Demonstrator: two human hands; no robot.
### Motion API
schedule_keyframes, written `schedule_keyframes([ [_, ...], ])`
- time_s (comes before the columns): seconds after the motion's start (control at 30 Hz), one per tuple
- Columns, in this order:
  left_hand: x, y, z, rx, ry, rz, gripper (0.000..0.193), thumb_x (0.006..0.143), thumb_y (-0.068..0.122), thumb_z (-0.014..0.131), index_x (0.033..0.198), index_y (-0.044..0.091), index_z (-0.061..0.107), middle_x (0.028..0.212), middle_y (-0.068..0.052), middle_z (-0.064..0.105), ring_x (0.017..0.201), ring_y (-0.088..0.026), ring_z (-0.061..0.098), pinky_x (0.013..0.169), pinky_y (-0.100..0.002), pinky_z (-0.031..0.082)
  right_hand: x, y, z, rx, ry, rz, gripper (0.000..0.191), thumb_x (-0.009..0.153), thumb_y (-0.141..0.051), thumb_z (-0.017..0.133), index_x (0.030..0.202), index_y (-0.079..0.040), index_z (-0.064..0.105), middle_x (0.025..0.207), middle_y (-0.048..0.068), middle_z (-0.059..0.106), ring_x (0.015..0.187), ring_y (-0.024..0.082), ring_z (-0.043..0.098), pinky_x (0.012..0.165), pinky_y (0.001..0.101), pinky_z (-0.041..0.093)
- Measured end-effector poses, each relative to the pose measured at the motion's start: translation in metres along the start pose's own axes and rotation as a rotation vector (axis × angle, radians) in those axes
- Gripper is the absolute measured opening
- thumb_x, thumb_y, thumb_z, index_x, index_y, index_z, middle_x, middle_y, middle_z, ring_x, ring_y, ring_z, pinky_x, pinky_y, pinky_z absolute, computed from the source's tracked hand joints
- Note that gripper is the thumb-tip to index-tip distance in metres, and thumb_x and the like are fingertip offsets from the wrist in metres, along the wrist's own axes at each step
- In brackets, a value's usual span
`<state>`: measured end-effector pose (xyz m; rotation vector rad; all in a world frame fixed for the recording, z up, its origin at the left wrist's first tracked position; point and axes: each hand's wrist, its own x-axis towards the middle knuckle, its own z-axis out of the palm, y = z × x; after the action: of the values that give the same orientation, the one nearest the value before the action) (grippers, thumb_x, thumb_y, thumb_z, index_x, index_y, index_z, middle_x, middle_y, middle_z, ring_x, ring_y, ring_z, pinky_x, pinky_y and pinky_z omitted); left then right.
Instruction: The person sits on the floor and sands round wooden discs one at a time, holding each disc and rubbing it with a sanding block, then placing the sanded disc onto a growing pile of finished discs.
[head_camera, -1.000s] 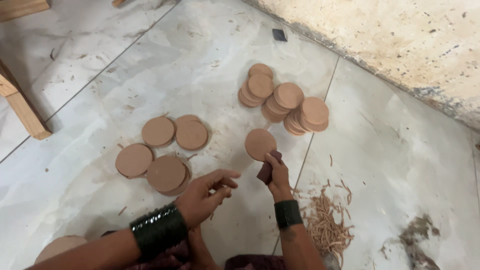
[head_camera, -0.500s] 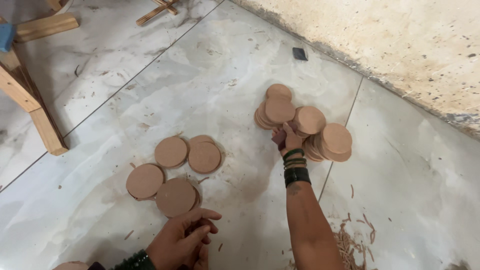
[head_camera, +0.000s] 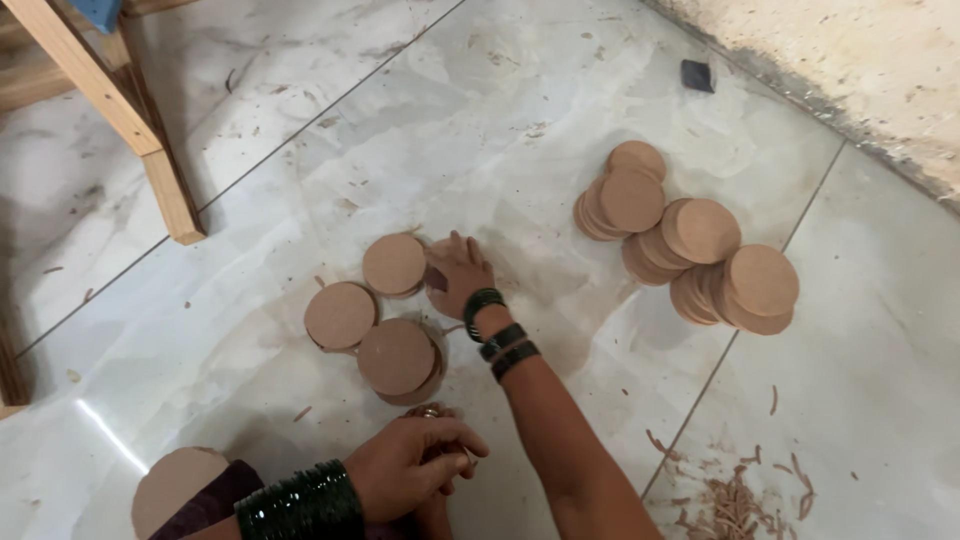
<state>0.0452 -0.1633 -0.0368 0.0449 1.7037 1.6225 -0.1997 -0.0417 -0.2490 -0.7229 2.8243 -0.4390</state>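
Far left: a wooden frame leg (head_camera: 150, 150) stands on the tiled floor (head_camera: 300, 110), well apart from the work.

Bottom left: one disc (head_camera: 172, 482) lies partly hidden behind the left forearm, which wears a stack of dark bangles (head_camera: 300, 505). The left hand (head_camera: 415, 465) rests low, fingers curled in; something small seems held at the fingertips, but I cannot tell what it is or whether it is truly gripped.

Centre: a group of discs. Three tops are fully visible: disc one (head_camera: 340, 314), disc two (head_camera: 394, 263) and disc three (head_camera: 397, 356). Disc three sits on at least one more, whose edge shows beneath it. The right hand (head_camera: 458, 272) lies palm down, fingers spread flat, on a further disc just beside disc two; it presses rather than grips, and covers most of that disc. Three dark bangles sit on the right wrist.

Right: a heap of discs (head_camera: 690, 235) in overlapping stacks, with five tops showing; the count below them cannot be told. It lies well apart from both hands.

Upper right: one small dark block (head_camera: 697, 75) near the wall (head_camera: 860, 70).

Lower right: wood shavings (head_camera: 735, 500) scattered beside the right forearm.
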Motion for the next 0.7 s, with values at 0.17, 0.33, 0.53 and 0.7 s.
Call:
schedule_keyframes([
  [0.17,-0.004,-0.007,-0.008,0.044,0.029,0.014,0.025,0.095,0.009,0.057,0.115,0.004,0.071,0.091,-0.003,0.072,0.084,-0.008,0.069,0.078,-0.027,0.057,-0.002,-0.034,-0.008,-0.040,-0.191,0.192,0.079,0.090,-0.042,0.069,0.157,-0.049,0.029,0.170,0.008,0.007,0.154,0.041,0.005,0.119,0.0722,0.009],
  [0.33,-0.005,-0.007,-0.009,0.067,0.023,0.074,0.025,0.093,0.010,0.060,0.114,0.003,0.071,0.091,-0.005,0.075,0.084,-0.009,0.069,0.078,-0.027,0.057,-0.051,-0.033,0.000,-0.105,-0.138,0.118,0.078,0.089,-0.046,0.071,0.157,-0.045,0.032,0.169,0.009,0.019,0.152,0.042,0.016,0.111,0.0712,0.022],
  [0.53,0.001,-0.005,0.001,0.125,-0.055,0.058,0.027,0.094,0.013,0.058,0.116,0.005,0.072,0.089,-0.004,0.074,0.073,-0.011,0.069,0.070,-0.030,0.058,-0.148,-0.027,0.032,-0.007,0.091,0.116,0.084,0.075,-0.046,0.083,0.149,-0.040,0.046,0.159,0.011,0.033,0.145,0.038,0.028,0.105,0.0687,0.026],
  [0.7,0.019,-0.007,0.013,0.196,-0.122,0.071,0.025,0.096,0.015,0.060,0.117,0.007,0.072,0.093,-0.006,0.076,0.072,-0.012,0.070,0.069,-0.030,0.058,-0.207,-0.011,0.023,0.111,0.017,0.345,0.073,0.072,-0.044,0.084,0.141,-0.040,0.058,0.153,0.007,0.040,0.140,0.033,0.035,0.107,0.0606,0.029],
])
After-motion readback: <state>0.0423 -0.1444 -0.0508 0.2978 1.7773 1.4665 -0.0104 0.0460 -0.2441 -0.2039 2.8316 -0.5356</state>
